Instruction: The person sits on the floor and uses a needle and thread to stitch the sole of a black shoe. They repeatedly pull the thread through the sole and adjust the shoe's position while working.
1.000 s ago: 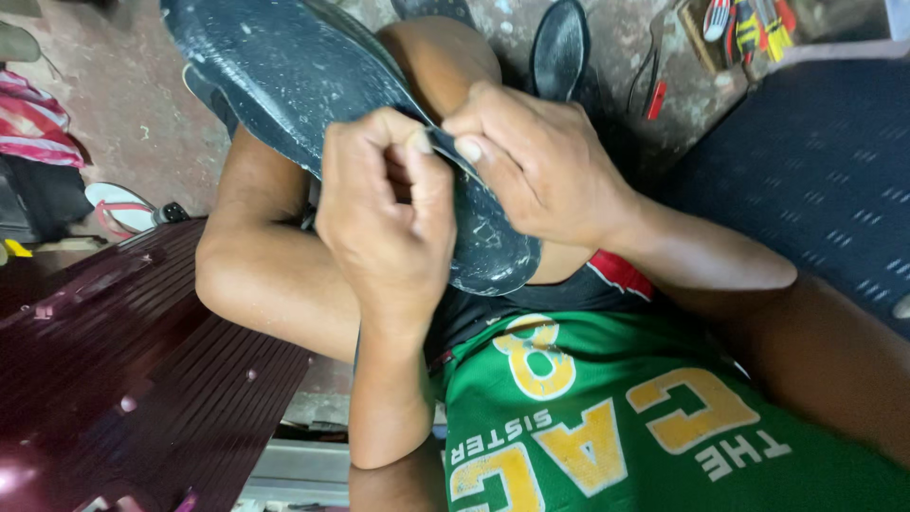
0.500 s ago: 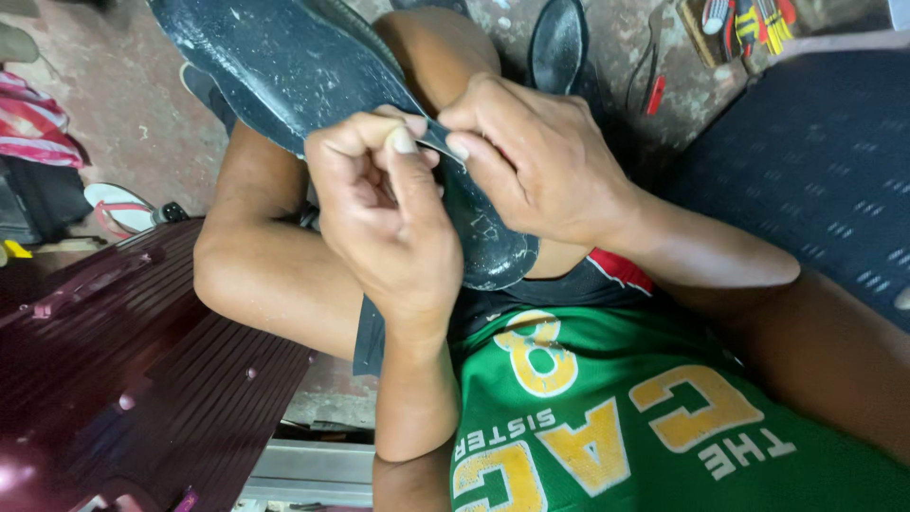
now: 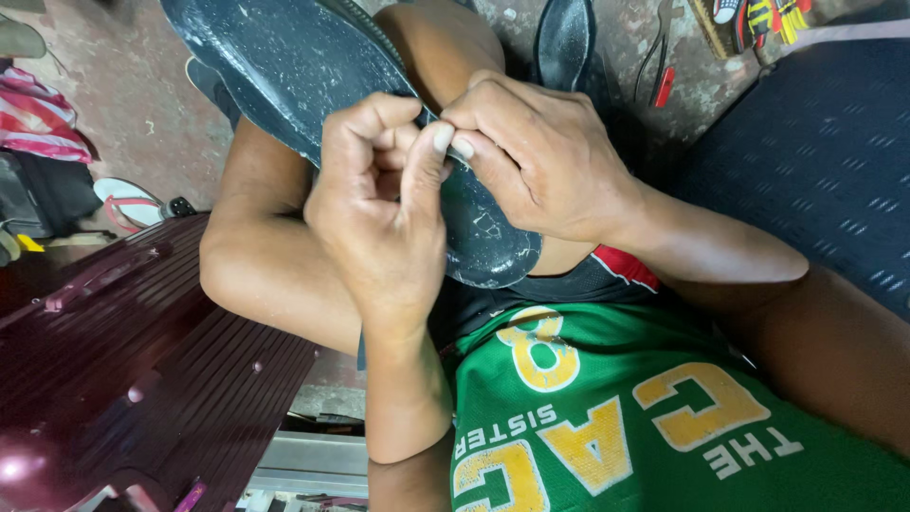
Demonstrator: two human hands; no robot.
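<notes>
A dark, dusty shoe sole lies across my raised knee, its heel end toward my green jersey. My left hand is curled into a fist at the sole's near edge, thumb pressed up against the rim. Coming in from the right, my right hand pinches the same edge, fingertips touching my left thumb. What sits between the fingertips is hidden. Both hands grip the sole's rim.
A second dark sole and red-handled pliers lie on the concrete floor beyond my knee. A maroon ribbed case stands at lower left, with a flip-flop and striped cloth behind it. A dark blue cushion is on the right.
My left hand has turned and closed tighter, its thumb now raised against my right fingertips at the sole's edge. The sole and right hand have barely shifted.
</notes>
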